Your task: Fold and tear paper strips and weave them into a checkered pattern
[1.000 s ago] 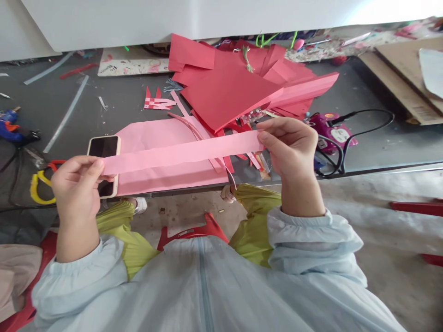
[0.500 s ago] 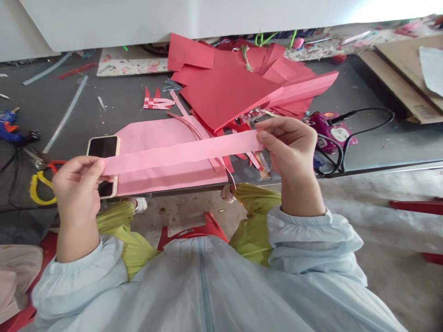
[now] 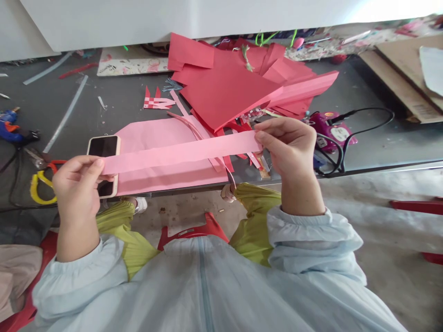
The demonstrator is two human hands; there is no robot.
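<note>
I hold a long pink paper strip (image 3: 180,154) stretched level above the table's near edge. My left hand (image 3: 78,184) pinches its left end between thumb and fingers. My right hand (image 3: 289,147) pinches its right end. Under the strip lies a larger pink paper sheet (image 3: 162,177) flat on the grey table (image 3: 117,103). A phone (image 3: 103,148) with a dark screen lies by my left hand, partly under the strip.
A heap of red paper sheets (image 3: 228,87) fills the table's middle. A pink glue gun (image 3: 330,131) with a black cable lies right of my right hand. Yellow-handled scissors (image 3: 39,184) sit at the left edge. Cardboard (image 3: 404,78) is far right. A small woven red-and-white piece (image 3: 157,102) lies behind.
</note>
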